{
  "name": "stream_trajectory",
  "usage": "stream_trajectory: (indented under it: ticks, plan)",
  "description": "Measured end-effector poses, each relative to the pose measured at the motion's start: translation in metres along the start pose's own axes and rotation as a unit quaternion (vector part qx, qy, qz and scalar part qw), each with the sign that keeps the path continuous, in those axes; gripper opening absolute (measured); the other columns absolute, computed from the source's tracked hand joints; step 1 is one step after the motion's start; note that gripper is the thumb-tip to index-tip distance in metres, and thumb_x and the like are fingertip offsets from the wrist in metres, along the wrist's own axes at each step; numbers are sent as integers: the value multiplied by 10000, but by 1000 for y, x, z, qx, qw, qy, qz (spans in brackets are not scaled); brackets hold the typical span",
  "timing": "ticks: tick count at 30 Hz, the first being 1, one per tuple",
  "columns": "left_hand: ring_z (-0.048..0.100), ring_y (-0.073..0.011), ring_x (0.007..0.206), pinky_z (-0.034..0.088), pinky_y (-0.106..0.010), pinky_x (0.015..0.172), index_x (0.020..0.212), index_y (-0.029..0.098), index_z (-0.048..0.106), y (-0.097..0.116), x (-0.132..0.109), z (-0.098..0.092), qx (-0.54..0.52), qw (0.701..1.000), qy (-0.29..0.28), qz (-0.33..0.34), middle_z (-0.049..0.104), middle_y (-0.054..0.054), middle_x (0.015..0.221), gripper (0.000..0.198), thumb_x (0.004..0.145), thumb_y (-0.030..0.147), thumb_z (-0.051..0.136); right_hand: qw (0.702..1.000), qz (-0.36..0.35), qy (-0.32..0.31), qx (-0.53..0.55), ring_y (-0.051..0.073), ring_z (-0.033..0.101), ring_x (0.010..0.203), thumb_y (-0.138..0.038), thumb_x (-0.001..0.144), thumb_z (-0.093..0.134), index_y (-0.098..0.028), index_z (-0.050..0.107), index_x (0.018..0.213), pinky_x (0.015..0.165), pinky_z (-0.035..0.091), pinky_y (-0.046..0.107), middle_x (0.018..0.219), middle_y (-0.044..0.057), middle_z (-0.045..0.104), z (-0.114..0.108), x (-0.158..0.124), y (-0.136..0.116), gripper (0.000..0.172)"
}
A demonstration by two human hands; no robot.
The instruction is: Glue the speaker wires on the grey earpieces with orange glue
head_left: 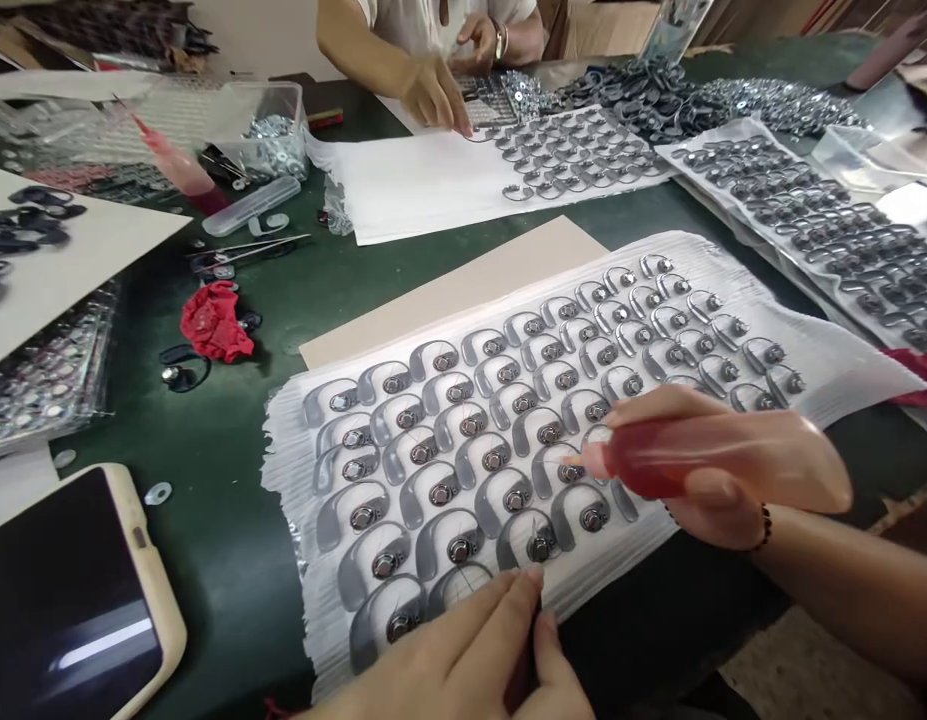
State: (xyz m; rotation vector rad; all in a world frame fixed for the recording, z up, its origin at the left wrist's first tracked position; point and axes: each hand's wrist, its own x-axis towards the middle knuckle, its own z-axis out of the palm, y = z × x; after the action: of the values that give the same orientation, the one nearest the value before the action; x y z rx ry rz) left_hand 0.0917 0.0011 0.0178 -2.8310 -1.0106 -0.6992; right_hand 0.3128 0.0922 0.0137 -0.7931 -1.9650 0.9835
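From the head camera, looking down: a green bench (230,540) carries a white foam sheet (830,345) with rows of gray, hook-shaped pieces (412,498), each with a round metallic part at one end. The right hand (714,495) grips a squeeze bottle (733,455) of red liquid, tilted so its nozzle points left at one piece near the middle; whether it touches is unclear. At the bottom edge, the left hand (470,650) has its fingers closed around a dark object (528,655), mostly hidden, beside the nearest pieces. To the left are a phone (65,600), a crumpled red cloth (217,322) and metal tweezers (245,248). Across the bench, a co-worker's hand (433,92) reaches down to another white sheet (418,185) partly covered with similar pieces.
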Motion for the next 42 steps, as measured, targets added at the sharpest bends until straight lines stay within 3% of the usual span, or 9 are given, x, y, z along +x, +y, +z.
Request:
stream_trajectory:
  ticks: [3,6,8,10,14,22,30,42]
  plan:
    - [648,-157,931,541,-233,884,854,145,632,-2,-1,4,11,1000,-14,23,673,1,835,129,761,69,584,994,32,-25,106,153,661,696,-437,871,471,-199,492,1056,571,529,231,807,60,669,-2,1,-6,302]
    - [645,-167,929,545,-243,865,841,132,626,-2,2,8,-9,1000,7,19,655,-4,832,122,828,129,504,987,64,-102,105,141,652,731,-383,832,551,-204,497,1058,628,526,229,857,62,675,-5,5,-12,293]
    - [657,-189,881,568,-272,809,806,146,623,-3,6,9,-13,999,5,35,627,14,799,158,847,165,472,987,51,-118,101,122,634,692,-386,823,548,-200,485,1053,605,515,219,832,53,669,-4,7,-9,302]
    - [664,-209,841,580,-307,780,770,160,612,-7,11,9,-10,998,-12,62,605,25,777,159,844,173,471,990,30,-110,86,104,603,617,-416,820,529,-186,480,1023,548,491,211,776,47,655,1,7,-4,310]
    - [670,-206,799,573,-325,813,754,162,590,-16,16,5,-29,995,-41,87,612,16,772,138,827,141,474,993,-15,-106,-43,85,546,559,-448,830,491,-139,516,977,514,444,212,700,39,624,9,7,1,343]
    - [665,-205,852,572,-318,803,804,174,601,-17,13,0,-24,992,-73,100,633,15,821,191,856,126,423,967,-119,-69,-217,89,566,556,-495,896,333,-166,581,842,563,452,229,678,29,629,19,7,-2,415]
    - [661,-194,851,565,-307,801,784,174,592,-15,11,1,-19,993,-56,98,635,11,809,170,854,130,442,969,-113,-66,-210,89,565,565,-502,900,323,-150,563,847,586,450,232,667,31,628,22,5,-2,429]
    - [665,-215,868,574,-324,807,836,175,621,-17,15,0,-28,992,-77,99,644,10,830,199,870,145,428,967,-129,-69,-210,90,551,529,-513,915,297,-133,607,821,551,439,238,619,45,619,24,4,1,500]
